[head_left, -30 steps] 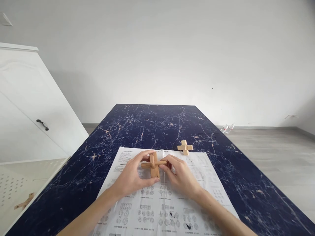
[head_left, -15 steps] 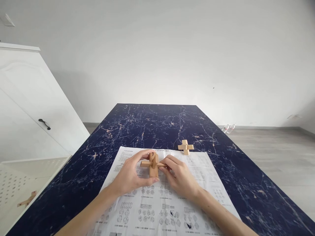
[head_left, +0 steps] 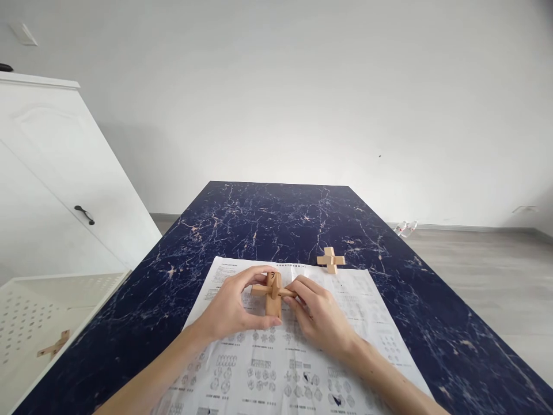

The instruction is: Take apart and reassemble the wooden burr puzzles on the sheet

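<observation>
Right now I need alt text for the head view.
Left hand grips a wooden cross over a printed sheet on a blue marbled table; the right hand pinches the cross's right end. A paler cross sits at the sheet's far edge; another wooden piece lies in a white bin, lower left.

- Table (head_left: pixel 276 222): dark blue marble-look top, white veining, far edge near the wall.
- Wall (head_left: pixel 276 98): plain pale grey, one small dark spot (head_left: pixel 379 155); white fixture (head_left: pixel 23 34) upper left.
- Cabinet (head_left: pixel 47 167): white, left side, black handle (head_left: pixel 84 215). Dark object (head_left: pixel 6 67) on top, cut off by frame.
- Basket (head_left: pixel 32 308): off-white, perforated, left of table. Brown wooden piece (head_left: pixel 54 346) inside.
- Clear bottles (head_left: pixel 406 229): past table's right edge, near the baseboard (head_left: pixel 466 228).
- Floor (head_left: pixel 453 253): grey, wood-look.
</observation>
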`<act>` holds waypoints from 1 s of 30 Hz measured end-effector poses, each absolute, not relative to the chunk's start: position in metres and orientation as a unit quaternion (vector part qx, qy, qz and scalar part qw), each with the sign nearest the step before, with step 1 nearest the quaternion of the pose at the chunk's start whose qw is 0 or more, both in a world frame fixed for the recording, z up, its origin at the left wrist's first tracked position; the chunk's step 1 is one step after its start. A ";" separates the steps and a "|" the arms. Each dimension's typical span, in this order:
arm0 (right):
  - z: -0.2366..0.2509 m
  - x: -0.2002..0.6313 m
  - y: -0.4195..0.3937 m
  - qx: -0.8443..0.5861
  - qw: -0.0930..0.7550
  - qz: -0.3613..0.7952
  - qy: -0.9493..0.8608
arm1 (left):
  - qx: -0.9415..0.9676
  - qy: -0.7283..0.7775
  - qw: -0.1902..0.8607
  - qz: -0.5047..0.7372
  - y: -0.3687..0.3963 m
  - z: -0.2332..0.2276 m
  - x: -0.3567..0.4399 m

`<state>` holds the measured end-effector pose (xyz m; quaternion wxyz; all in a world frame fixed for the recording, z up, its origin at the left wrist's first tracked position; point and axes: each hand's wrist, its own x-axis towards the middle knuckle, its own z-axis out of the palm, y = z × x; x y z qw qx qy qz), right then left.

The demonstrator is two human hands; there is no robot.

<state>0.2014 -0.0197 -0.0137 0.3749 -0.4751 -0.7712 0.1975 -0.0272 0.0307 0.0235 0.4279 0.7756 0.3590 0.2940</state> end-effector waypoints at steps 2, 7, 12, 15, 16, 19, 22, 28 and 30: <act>-0.014 0.201 -0.021 -0.480 0.377 0.200 -0.767 | 0.774 0.358 0.432 0.293 0.031 0.023 -0.027; -0.014 0.204 -0.018 -0.456 0.374 0.206 -0.781 | 0.783 0.359 0.423 0.283 0.030 0.027 -0.027; -0.014 0.208 -0.015 -0.418 0.376 0.220 -0.797 | 0.787 0.367 0.410 0.280 0.030 0.026 -0.027; -0.013 0.205 -0.018 -0.442 0.375 0.210 -0.788 | 0.785 0.358 0.421 0.280 0.030 0.024 -0.028; -0.013 0.204 -0.019 -0.455 0.374 0.204 -0.782 | 0.784 0.354 0.426 0.282 0.030 0.023 -0.028; -0.013 0.201 -0.022 -0.482 0.374 0.191 -0.769 | 0.780 0.346 0.435 0.288 0.030 0.021 -0.028; -0.012 0.201 -0.022 -0.482 0.378 0.185 -0.769 | 0.782 0.349 0.432 0.284 0.030 0.022 -0.028; -0.014 0.206 -0.019 -0.455 0.369 0.175 -0.792 | 0.786 0.359 0.427 0.267 0.028 0.026 -0.027; -0.014 0.206 -0.018 -0.449 0.370 0.178 -0.794 | 0.783 0.361 0.432 0.264 0.028 0.027 -0.027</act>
